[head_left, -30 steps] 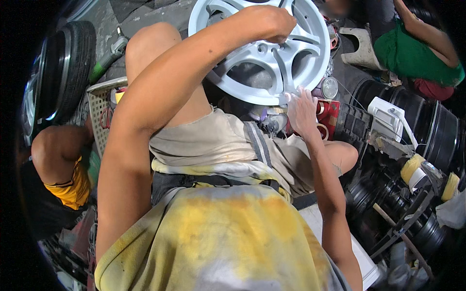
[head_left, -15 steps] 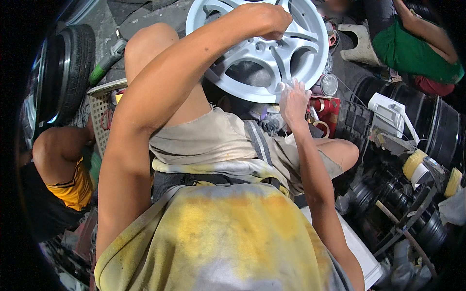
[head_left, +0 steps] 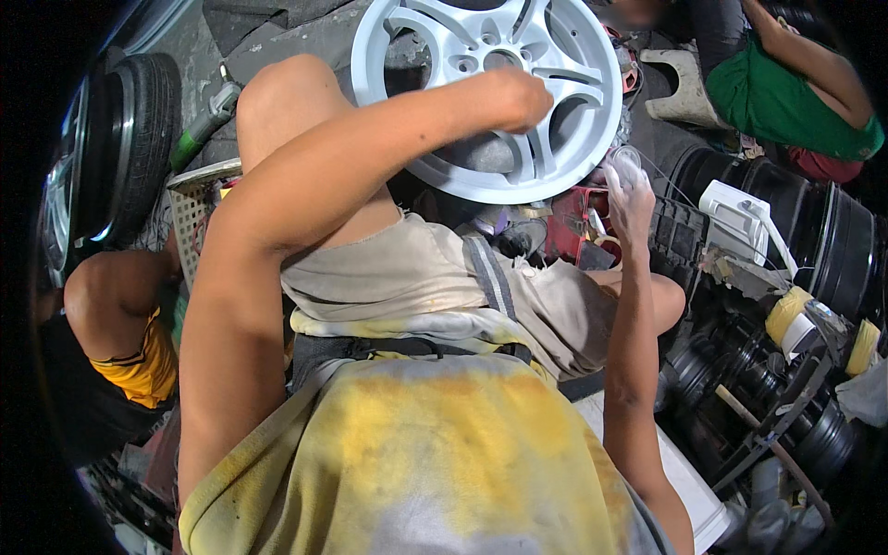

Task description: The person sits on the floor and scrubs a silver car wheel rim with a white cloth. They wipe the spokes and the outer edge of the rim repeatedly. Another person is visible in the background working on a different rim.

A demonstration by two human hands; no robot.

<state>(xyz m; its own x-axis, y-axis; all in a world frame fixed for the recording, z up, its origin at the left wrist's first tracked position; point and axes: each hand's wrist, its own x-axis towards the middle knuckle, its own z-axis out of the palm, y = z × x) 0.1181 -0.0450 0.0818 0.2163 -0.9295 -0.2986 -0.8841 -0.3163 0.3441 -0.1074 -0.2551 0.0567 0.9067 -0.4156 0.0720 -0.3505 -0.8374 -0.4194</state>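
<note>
A pale grey-blue alloy wheel rim (head_left: 365,69) with split spokes lies in front of my knees. My left hand (head_left: 520,100) is closed in a fist over its spokes, right of the centre hole. Whatever that fist may hold is hidden under it. Off the wheel's right edge, my right hand (head_left: 629,194) is at a small round tin can (head_left: 625,153). Pale dust coats its fingers, which overlap the can. Blur and overlap hide whether they grip it.
Beside my left knee lies a green-bodied power tool (head_left: 199,129), near a perforated basket (head_left: 190,208). A tyre (head_left: 148,148) stands at far left. Below the can sits a red container (head_left: 566,227). Dark wheel barrels (head_left: 786,208) line the right. Two other people sit nearby.
My right hand has left the wheel's lower edge and moved right to the tin can. My left fist has come nearer and lower over the spokes, baring the centre hole.
</note>
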